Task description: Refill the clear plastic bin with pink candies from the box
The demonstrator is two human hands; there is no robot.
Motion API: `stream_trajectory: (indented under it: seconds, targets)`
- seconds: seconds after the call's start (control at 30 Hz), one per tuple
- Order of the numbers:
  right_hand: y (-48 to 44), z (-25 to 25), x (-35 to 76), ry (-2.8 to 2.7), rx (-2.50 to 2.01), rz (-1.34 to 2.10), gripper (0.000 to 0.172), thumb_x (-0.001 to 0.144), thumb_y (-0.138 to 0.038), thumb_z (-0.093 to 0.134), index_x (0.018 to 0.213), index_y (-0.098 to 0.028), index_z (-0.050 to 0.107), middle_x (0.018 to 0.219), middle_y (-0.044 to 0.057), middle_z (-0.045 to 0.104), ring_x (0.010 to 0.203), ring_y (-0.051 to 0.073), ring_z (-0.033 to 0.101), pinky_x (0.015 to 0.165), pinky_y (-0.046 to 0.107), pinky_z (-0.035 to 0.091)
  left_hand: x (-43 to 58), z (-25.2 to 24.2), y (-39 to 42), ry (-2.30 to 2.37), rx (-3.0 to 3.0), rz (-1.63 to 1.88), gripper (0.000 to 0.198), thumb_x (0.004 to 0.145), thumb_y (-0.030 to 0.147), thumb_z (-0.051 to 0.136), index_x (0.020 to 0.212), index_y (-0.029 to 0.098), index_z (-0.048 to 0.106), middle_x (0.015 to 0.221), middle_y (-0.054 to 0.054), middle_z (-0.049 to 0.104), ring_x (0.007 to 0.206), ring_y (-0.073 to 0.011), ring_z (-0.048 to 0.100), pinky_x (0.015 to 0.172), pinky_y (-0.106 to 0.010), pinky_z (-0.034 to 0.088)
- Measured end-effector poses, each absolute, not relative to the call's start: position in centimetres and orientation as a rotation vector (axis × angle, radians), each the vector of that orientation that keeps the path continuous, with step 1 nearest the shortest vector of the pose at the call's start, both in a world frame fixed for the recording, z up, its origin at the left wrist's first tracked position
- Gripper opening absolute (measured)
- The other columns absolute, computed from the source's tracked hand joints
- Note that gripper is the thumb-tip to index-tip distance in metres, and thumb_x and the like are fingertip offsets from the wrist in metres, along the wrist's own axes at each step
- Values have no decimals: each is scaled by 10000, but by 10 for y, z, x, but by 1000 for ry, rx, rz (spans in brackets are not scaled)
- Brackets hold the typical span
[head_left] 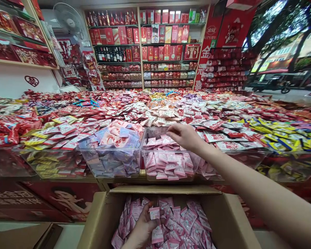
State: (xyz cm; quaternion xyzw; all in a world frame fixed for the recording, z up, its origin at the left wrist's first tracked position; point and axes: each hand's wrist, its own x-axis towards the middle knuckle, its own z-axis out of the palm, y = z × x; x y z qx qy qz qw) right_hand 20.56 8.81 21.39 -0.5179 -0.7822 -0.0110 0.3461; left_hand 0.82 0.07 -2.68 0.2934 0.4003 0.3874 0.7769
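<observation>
My left hand [142,226] is down inside an open cardboard box [94,219], its fingers closed around small pink candy packets [157,233]. More pink packets [188,219] fill the box around it. Above the middle of the display, my right hand [182,136] hangs over a clear plastic bin [147,133] partly filled with matching pink packets [168,162]. Its fingers are curled together over the bin, and I cannot make out anything between them.
Clear bins of lilac packets [111,162] and yellow-and-red packets [52,138] adjoin on the left. Blue-and-yellow packets [282,138] lie at right. Heaped sweets stretch back to shelves of bottles and boxes [124,36]. Flattened cardboard [20,237] lies low at left.
</observation>
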Motion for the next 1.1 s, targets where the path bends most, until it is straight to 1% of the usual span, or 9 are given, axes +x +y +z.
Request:
stream_trajectory:
  seconds: [0.1,0.17,0.27,0.43,0.57,0.67,0.73,0.9,1.1]
  targets:
    - [38,196,190,-1990,-917,-246,131,779,-222,424,806,-190,548,703,27,562,671,131,492,633,259,376,10,-30,1,799,635,902,373,533,113,667,851,225,509,697,10,612,643,-154,571,652,-273,406]
    - [2,159,175,-2189,-836,-160,115,774,-189,426,738,-210,533,572,2,508,565,123,458,560,245,365,12,-29,1,749,629,968,290,538,114,669,786,206,551,697,3,620,679,-159,570,664,-266,407]
    - [-33,81,155,-2391,-1133,182,73,718,-254,516,745,-188,534,696,42,552,625,164,506,516,249,382,15,-24,-2,730,570,1015,222,576,117,647,774,189,576,710,-15,636,741,-176,574,692,-267,404]
    - [-41,0,144,-2134,-1501,829,483,558,-210,629,1015,-165,478,1056,108,476,896,212,516,731,264,415,23,-14,-10,703,381,967,221,580,168,639,788,193,569,675,-18,632,765,-193,582,694,-283,405]
    - [-38,3,150,-2013,-1505,890,426,567,-63,479,982,-157,488,992,101,526,883,195,526,757,263,402,20,-11,-12,642,360,819,227,605,149,562,825,206,560,639,-6,613,683,-182,589,651,-290,408]
    - [-37,12,156,-1883,-1397,895,354,663,-77,387,990,-166,487,977,85,572,912,169,529,789,246,386,16,-14,-10,715,414,875,251,637,193,578,879,244,538,710,6,618,665,-160,581,650,-295,403]
    - [-37,13,159,-1842,-1381,904,300,714,-127,379,988,-169,495,978,80,587,910,162,538,785,232,384,14,-17,-7,810,562,949,194,623,249,627,804,224,562,714,10,609,655,-144,562,641,-272,392]
    - [-42,6,158,-1961,-1558,847,155,755,-258,416,804,-181,542,737,53,624,685,174,572,596,229,376,14,-19,-7,934,810,1014,133,550,212,701,636,141,627,644,-6,598,655,-128,499,666,-221,347]
    - [-44,5,156,-2035,-1572,766,245,792,-318,367,618,-179,469,581,7,541,539,126,469,506,221,298,18,-10,-12,976,786,1069,145,527,215,711,627,149,630,611,15,582,611,-117,481,611,-209,342]
